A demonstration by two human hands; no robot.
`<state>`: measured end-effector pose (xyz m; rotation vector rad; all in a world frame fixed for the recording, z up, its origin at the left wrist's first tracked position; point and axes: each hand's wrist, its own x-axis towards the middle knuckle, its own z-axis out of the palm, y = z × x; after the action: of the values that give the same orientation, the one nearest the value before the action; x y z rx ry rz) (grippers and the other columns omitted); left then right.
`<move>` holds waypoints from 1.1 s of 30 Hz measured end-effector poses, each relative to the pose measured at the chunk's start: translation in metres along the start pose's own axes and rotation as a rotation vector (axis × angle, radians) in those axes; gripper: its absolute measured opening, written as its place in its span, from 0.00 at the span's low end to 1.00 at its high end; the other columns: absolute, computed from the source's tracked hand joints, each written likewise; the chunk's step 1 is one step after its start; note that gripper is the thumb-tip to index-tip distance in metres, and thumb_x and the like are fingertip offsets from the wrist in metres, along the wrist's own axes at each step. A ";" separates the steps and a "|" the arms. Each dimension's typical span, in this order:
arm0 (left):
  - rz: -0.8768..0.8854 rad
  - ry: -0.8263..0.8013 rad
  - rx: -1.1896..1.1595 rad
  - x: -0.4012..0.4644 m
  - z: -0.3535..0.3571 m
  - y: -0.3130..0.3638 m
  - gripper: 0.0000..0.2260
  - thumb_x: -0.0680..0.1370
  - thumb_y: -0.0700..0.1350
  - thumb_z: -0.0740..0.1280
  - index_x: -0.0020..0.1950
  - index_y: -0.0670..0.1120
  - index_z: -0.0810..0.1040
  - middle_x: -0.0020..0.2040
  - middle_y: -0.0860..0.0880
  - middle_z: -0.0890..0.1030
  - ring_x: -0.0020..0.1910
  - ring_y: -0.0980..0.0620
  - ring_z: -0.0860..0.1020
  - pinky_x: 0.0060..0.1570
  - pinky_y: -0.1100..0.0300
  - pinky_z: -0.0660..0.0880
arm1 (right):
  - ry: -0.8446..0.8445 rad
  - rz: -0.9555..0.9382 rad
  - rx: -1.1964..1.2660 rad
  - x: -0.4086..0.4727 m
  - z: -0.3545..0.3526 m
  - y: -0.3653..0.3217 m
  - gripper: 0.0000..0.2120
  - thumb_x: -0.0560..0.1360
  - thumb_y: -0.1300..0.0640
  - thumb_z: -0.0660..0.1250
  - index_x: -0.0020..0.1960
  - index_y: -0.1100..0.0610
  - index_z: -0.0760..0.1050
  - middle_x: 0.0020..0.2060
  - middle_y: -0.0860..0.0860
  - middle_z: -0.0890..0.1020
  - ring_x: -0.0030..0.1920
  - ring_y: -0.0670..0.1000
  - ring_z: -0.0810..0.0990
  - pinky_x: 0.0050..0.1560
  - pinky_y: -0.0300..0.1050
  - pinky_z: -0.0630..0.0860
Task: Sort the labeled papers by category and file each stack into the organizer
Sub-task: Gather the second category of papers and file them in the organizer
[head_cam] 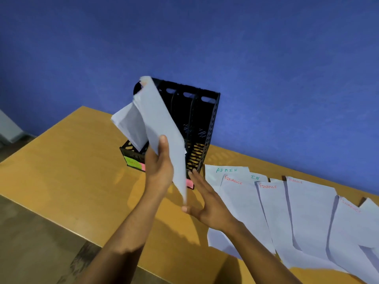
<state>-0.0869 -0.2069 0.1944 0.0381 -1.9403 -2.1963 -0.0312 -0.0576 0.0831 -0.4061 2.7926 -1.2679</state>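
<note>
The left hand [159,169] is gripping a paper stack [158,128] steeply on end, top leaning over the black organizer [196,128]; right hand [207,199] is lying flat-fingered against the stack's lower edge.

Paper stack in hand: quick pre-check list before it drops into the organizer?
1. Grip: left hand holds the paper stack with thumb on its face. Ok.
2. Support: right hand is open at the stack's lower edge. Ok.
3. Alignment: sheets splay apart at the top. Not ok.
4. Slot: organizer stands upright, with dividers visible. Ok.
5. Category match: stack's label and the sticky notes are unreadable. Cannot tell.
6. Remaining papers lie spread on the table, beside the organizer. Ok.
</note>
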 end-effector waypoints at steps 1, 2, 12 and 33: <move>0.026 0.016 0.021 0.009 -0.009 0.004 0.11 0.83 0.52 0.56 0.61 0.54 0.74 0.57 0.59 0.80 0.59 0.59 0.78 0.55 0.63 0.74 | -0.017 0.033 -0.073 0.003 0.005 0.007 0.43 0.72 0.33 0.66 0.76 0.32 0.41 0.76 0.31 0.42 0.77 0.38 0.45 0.73 0.40 0.54; 0.067 0.030 0.053 0.017 -0.018 0.007 0.11 0.83 0.51 0.56 0.61 0.54 0.74 0.56 0.60 0.80 0.56 0.62 0.79 0.52 0.68 0.74 | -0.030 0.062 -0.162 0.006 0.010 0.013 0.42 0.73 0.34 0.66 0.77 0.34 0.42 0.76 0.34 0.42 0.78 0.41 0.44 0.74 0.43 0.54; 0.185 -0.029 0.228 0.103 -0.060 -0.001 0.19 0.84 0.51 0.52 0.73 0.45 0.68 0.68 0.47 0.75 0.66 0.51 0.74 0.66 0.50 0.72 | -0.069 0.219 -0.498 0.031 0.038 0.034 0.43 0.79 0.47 0.65 0.80 0.53 0.39 0.80 0.51 0.42 0.79 0.50 0.40 0.75 0.44 0.41; 0.101 -0.170 0.284 0.174 -0.024 -0.097 0.18 0.83 0.56 0.53 0.73 0.58 0.67 0.59 0.62 0.80 0.58 0.63 0.77 0.60 0.58 0.74 | 0.001 0.188 -0.579 0.044 0.042 0.029 0.37 0.82 0.52 0.58 0.80 0.55 0.38 0.80 0.52 0.41 0.78 0.51 0.36 0.76 0.50 0.32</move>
<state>-0.2664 -0.2499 0.1160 -0.2042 -2.2784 -1.9015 -0.0741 -0.0812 0.0364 -0.1492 3.0650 -0.4067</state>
